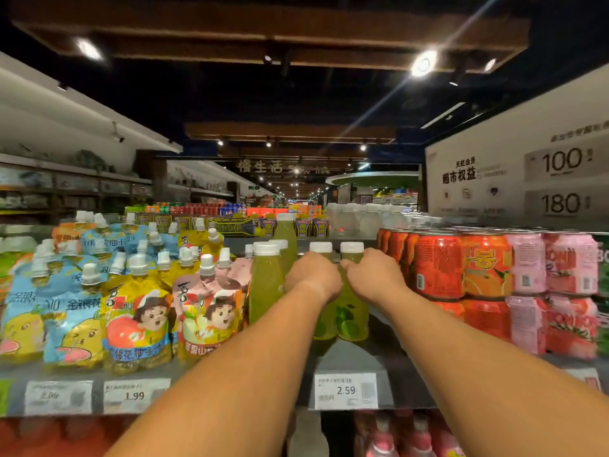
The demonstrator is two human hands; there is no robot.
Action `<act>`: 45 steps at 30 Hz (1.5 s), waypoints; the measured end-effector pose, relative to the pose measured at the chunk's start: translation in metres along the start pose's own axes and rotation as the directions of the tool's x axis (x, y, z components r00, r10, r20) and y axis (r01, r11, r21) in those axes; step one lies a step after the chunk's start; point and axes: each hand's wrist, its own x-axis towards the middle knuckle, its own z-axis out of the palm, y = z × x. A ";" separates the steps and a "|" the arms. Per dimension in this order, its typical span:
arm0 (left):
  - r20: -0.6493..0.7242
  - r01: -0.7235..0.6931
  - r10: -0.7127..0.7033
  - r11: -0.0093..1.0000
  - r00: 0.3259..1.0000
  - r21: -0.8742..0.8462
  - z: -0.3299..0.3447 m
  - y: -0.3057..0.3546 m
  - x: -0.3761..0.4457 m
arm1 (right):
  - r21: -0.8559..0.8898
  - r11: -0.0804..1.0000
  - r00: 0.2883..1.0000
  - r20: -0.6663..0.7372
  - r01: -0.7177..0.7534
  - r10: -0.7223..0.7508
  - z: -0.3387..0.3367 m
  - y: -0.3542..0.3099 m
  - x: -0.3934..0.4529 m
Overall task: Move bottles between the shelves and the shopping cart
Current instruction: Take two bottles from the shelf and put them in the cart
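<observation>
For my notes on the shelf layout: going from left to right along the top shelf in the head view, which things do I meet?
Spouted drink pouches → free-standing green bottle → left hand → right hand, each on a green bottle → red cans → pink cans.

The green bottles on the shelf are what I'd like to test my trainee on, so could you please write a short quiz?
1. True or false: each hand grips its own green bottle.
2. What stands right of the right hand: A) red cans, B) pouches?
3. Which price tag hangs below the held bottles?

Key: 1 true: left hand on left bottle, right on right bottle. 2 A, red cans. 3 2.59 tag.
</observation>
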 end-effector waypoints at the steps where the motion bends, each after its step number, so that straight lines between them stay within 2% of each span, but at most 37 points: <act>1: -0.003 0.008 -0.008 1.000 1.000 -0.003 0.002 0.001 0.000 | 0.003 1.000 1.000 -0.002 0.007 -0.007 0.000 0.002 0.001; 6: 0.016 0.025 -0.025 0.999 1.000 -0.026 0.000 0.002 0.002 | 0.064 0.997 0.999 0.025 0.038 -0.040 -0.002 0.006 0.004; 15: 0.055 0.027 -0.026 1.000 0.998 -0.014 -0.004 0.003 0.003 | 0.037 0.997 0.997 0.024 0.066 -0.067 -0.003 0.011 0.003; 20: 0.037 0.088 -0.083 0.986 0.996 -0.145 -0.002 0.002 -0.006 | 0.050 0.997 0.998 0.033 0.054 -0.056 -0.001 0.011 0.001; 22: 0.060 0.103 -0.096 0.985 0.994 -0.141 0.000 -0.001 -0.014 | 0.063 0.998 0.999 0.041 0.021 -0.023 0.002 0.011 -0.004; 27: 0.074 0.047 -0.042 0.997 0.996 -0.059 -0.007 0.001 -0.044 | 0.058 0.998 0.999 -0.023 0.023 -0.022 -0.007 0.003 -0.035; 31: 0.056 -0.007 0.012 0.997 0.998 -0.082 -0.039 -0.005 -0.072 | 0.016 0.998 0.996 -0.075 0.059 -0.058 -0.022 -0.019 -0.064; 35: -0.018 -0.038 0.036 0.985 0.999 -0.167 -0.101 -0.045 -0.112 | 0.028 0.995 0.988 -0.121 0.097 -0.093 -0.027 -0.074 -0.113; 38: -0.089 -0.023 0.010 0.990 0.996 -0.141 -0.159 -0.104 -0.146 | 0.076 0.988 0.988 -0.087 0.138 -0.131 -0.007 -0.132 -0.164; 41: -0.177 0.061 -0.064 0.998 0.982 -0.019 -0.222 -0.183 -0.184 | 0.159 0.967 0.980 -0.022 0.199 -0.198 0.029 -0.202 -0.224; 45: -0.283 0.232 -0.197 0.968 0.939 0.097 -0.314 -0.301 -0.244 | 0.164 0.935 0.939 0.096 0.313 -0.331 0.087 -0.307 -0.309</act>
